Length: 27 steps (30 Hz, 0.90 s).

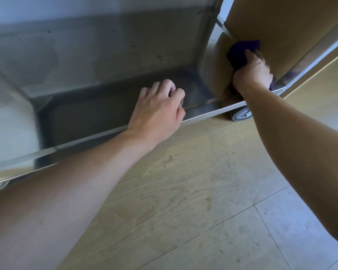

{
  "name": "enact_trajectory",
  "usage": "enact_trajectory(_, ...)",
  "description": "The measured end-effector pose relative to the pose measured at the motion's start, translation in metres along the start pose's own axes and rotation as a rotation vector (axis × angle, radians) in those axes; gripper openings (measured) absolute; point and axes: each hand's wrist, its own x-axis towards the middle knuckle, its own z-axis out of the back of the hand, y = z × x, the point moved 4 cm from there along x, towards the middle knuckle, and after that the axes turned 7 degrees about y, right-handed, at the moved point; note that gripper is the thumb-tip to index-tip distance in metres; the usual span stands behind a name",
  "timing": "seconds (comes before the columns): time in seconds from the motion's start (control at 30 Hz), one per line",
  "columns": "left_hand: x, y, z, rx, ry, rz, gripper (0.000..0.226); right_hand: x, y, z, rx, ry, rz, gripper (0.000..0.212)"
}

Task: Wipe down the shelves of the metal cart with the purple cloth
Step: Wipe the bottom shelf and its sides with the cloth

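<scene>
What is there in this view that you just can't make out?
1. Head view: the rest of the metal cart above this shelf, cut off by the top edge.
2. Head view: most of the wheel, behind the cart's rim and the right forearm.
3. Head view: much of the purple cloth, bunched under the right hand.
4. Head view: whether the left hand grips the rim; its fingertips curl out of sight.

Purple cloth bunched, apparently against metal cart's right end.
</scene>
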Motion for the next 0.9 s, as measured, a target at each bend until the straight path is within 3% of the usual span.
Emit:
enact_trajectory(0.23, 0.0, 0.0, 0.0, 0.003, 0.015, -0.008, 0.017, -0.016, 0.052, -0.023, -0.049, 0.088, 0.383, 0.059)
enact_trajectory(0.33, 0.0, 0.0, 0.0, 0.008, 0.022, -0.004, 0.016, -0.014, 0.04, -0.018, -0.068, 0.072, 0.372, 0.057)
enact_trajectory(0.6, 0.002, -0.005, -0.002, 0.022, 0.024, 0.003, 0.017, -0.004, -0.014, 0.007, -0.02, -0.027, 0.076, 0.061)
enact_trajectory(0.67, 0.002, -0.007, -0.002, 0.022, 0.023, 0.005, 0.017, -0.008, -0.002, 0.002, -0.018, -0.022, 0.116, 0.059)
enact_trajectory(0.83, 0.002, -0.006, -0.002, 0.023, 0.028, 0.0, 0.018, -0.018, 0.032, -0.018, -0.038, 0.051, 0.434, 0.053)
enact_trajectory(0.9, 0.003, -0.005, -0.002, 0.016, 0.033, 0.003, 0.018, -0.015, 0.031, -0.016, -0.03, 0.041, 0.433, 0.053)
